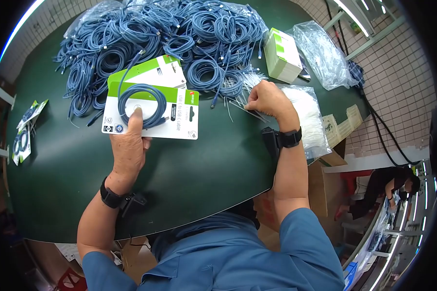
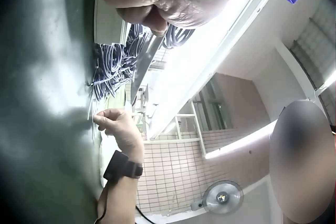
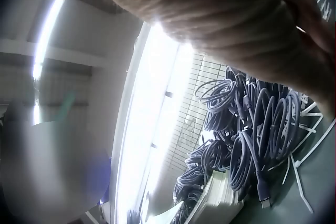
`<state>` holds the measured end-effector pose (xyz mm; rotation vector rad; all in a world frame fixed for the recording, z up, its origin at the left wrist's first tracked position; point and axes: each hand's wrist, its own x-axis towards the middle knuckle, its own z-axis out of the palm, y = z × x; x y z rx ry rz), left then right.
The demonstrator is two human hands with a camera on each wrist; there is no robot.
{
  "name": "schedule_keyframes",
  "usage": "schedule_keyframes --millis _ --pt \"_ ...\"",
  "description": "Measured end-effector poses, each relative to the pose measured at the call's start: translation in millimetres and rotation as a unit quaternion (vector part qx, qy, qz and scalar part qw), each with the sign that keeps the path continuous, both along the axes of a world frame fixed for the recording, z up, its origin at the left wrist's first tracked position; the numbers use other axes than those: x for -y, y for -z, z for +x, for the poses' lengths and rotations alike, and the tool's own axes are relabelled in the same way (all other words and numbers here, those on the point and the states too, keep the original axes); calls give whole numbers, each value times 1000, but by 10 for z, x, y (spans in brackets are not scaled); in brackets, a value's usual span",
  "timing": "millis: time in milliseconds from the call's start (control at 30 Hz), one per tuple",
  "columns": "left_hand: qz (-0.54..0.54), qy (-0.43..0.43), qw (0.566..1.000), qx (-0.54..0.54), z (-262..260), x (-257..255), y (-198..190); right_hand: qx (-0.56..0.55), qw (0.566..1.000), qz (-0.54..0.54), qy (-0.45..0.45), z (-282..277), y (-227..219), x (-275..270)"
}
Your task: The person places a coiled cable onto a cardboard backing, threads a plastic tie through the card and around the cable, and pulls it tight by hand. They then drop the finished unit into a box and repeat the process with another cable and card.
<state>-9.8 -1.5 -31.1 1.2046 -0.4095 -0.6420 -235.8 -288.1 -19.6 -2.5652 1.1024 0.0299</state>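
Observation:
My left hand (image 1: 126,150) holds a white and green "USB C to USB C cable" card (image 1: 183,127), thumb on its front and fingers behind. A coiled blue cable (image 1: 162,104) lies against the card under that thumb, one end sticking up. The right hand (image 1: 273,101) has its fingers curled, thumb and forefinger pinching a thin white cable tie among loose cable ties (image 1: 250,80) on the green table. In the left wrist view the right hand (image 2: 122,128) shows from the side, fingertips together close over the tabletop.
A large heap of coiled blue cables (image 1: 206,72) covers the far side. More cards (image 1: 155,72) lie behind the held one. A card stack (image 1: 282,56), a plastic bag (image 1: 320,53) and a bag of white ties (image 1: 308,116) are at right; carded cables (image 1: 22,140) lie left.

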Motion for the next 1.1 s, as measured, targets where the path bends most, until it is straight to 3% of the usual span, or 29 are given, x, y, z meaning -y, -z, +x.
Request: schedule_keyframes --millis 67,467,600,700,833,933,967,1000,1067,1100 --pt "-2 -3 1000 -1 -8 0 -5 0 1000 21 -2 1 39 12" --pt "9 -3 999 37 -95 -28 -11 -18 994 -108 6 -46 -86 -110" --pt "12 -1 997 82 -134 -59 -33 114 978 -172 10 -103 -120 -90" --pt "17 -10 994 111 -172 -99 -33 261 962 -76 -2 -27 -259 -200" --pt "25 -8 980 196 -193 -191 107 292 956 -24 -22 48 -370 -340" --pt "1 34 926 376 -127 -281 285 347 936 65 -3 123 -392 -418" --pt "0 32 925 378 -114 -275 284 371 922 111 8 151 -399 -452" --pt "-37 38 894 445 -101 -264 277 373 921 110 6 181 -424 -505" --pt "-108 49 814 568 -83 -235 257 418 876 241 -15 236 -510 -650" --pt "-106 48 814 568 -96 -221 163 437 846 305 -24 250 -530 -710"
